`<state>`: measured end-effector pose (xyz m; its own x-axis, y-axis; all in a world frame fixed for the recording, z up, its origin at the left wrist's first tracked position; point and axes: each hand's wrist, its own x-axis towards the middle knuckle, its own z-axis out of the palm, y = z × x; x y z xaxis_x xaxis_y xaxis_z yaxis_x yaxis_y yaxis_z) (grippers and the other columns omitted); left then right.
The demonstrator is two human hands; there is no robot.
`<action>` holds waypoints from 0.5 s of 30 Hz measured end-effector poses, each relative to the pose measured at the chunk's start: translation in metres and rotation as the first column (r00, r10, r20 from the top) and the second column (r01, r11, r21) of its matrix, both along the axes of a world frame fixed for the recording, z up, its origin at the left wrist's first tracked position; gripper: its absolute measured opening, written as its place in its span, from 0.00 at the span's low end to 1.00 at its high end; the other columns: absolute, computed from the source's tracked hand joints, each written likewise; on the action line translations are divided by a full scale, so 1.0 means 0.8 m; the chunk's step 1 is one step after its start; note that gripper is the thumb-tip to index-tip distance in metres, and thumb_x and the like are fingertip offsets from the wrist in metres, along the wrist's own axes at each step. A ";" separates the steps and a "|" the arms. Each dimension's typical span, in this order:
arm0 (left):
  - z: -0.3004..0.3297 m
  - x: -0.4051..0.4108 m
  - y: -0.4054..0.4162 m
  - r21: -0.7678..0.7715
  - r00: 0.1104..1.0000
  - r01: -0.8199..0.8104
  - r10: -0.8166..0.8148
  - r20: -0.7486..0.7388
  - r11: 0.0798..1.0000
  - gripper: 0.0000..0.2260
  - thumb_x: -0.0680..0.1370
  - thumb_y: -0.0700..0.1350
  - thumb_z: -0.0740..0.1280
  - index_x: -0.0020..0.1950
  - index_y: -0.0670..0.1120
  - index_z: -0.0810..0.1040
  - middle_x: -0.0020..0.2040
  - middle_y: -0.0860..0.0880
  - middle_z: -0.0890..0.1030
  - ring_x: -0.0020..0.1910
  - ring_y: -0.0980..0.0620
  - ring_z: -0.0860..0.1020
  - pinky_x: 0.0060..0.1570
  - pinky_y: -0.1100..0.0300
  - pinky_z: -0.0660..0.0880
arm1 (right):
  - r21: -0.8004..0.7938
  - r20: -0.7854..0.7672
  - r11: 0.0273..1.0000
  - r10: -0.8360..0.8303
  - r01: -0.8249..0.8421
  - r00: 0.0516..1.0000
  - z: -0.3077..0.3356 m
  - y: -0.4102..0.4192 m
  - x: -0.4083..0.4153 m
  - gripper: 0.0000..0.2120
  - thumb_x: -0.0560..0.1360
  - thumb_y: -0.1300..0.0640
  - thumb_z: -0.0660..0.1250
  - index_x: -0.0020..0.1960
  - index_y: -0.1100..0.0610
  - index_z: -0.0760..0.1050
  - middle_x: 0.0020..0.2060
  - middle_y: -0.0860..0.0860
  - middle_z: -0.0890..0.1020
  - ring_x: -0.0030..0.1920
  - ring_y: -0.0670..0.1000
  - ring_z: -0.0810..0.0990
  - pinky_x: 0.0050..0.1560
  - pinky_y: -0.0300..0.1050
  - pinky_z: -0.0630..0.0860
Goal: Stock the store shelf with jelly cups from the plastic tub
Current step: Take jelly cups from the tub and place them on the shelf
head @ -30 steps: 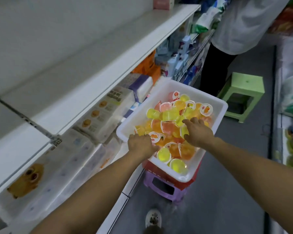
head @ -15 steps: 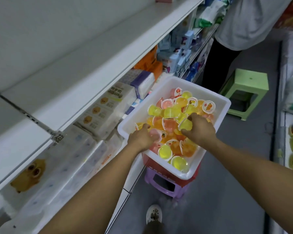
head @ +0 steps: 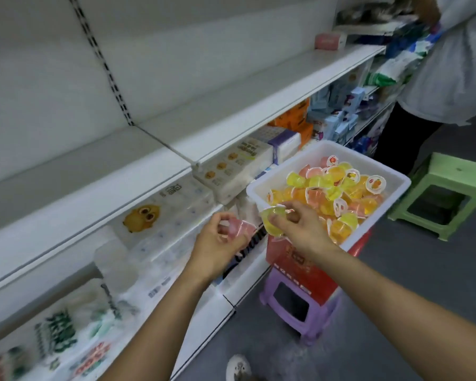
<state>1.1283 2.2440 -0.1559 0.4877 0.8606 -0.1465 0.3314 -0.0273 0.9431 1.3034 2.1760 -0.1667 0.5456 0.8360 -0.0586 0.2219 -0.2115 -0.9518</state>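
We see the left hand curled around a pink jelly cup and the right hand pinching a yellow jelly cup, both held just left of the white plastic tub. The tub, full of jelly cups, sits on a red stool stacked on a purple stool. To the left runs the bare white shelf, tissue packs below it. Farther right stand a green stool and another person, cut off at the top. The near packs are blurred.

The white shelf is bare except for a small pink box at its far end.
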 end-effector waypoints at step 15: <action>0.064 -0.359 -0.039 0.304 0.838 -0.515 0.546 -0.021 0.802 0.17 0.68 0.48 0.75 0.49 0.55 0.70 0.44 0.54 0.80 0.37 0.55 0.79 0.36 0.62 0.74 | 0.134 0.032 0.845 0.519 -0.518 0.854 0.100 0.065 -0.336 0.16 0.70 0.59 0.75 0.53 0.56 0.71 0.47 0.58 0.81 0.41 0.53 0.79 0.40 0.52 0.79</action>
<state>0.8411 2.2128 -0.1044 -0.0610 0.9918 0.1123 0.4643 -0.0714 0.8828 1.0348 2.2279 -0.0864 0.0304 0.9970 0.0715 0.2588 0.0613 -0.9640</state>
